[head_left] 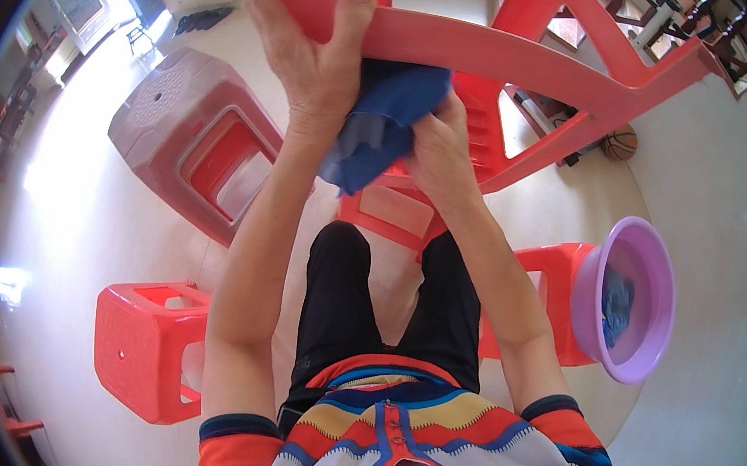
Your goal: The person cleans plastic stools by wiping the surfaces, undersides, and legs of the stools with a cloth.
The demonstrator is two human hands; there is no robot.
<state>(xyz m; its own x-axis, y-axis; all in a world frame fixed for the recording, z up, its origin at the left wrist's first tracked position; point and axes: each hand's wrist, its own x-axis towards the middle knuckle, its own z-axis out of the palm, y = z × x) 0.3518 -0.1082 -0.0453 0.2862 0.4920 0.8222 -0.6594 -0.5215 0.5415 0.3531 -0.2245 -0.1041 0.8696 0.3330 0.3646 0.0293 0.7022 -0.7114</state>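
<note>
A large red plastic chair [537, 64] is held up tilted in front of me, its slatted part turned partly my way. My left hand [322, 68] is closed on the chair's edge, thumb laid over it. Bunched against the chair's underside is a blue cloth [391, 112], partly in shadow. My right hand [445, 145] grips this cloth from the right, its fingertips hidden in the folds.
To the left stand a greyish-red stool [163, 111] and a smaller red stool [138, 349]. On the right, a purple basin [581, 296] with dark wet cloth [616, 306] inside sits tilted on a red stool [553, 261]. Farther back lies a basketball [620, 142].
</note>
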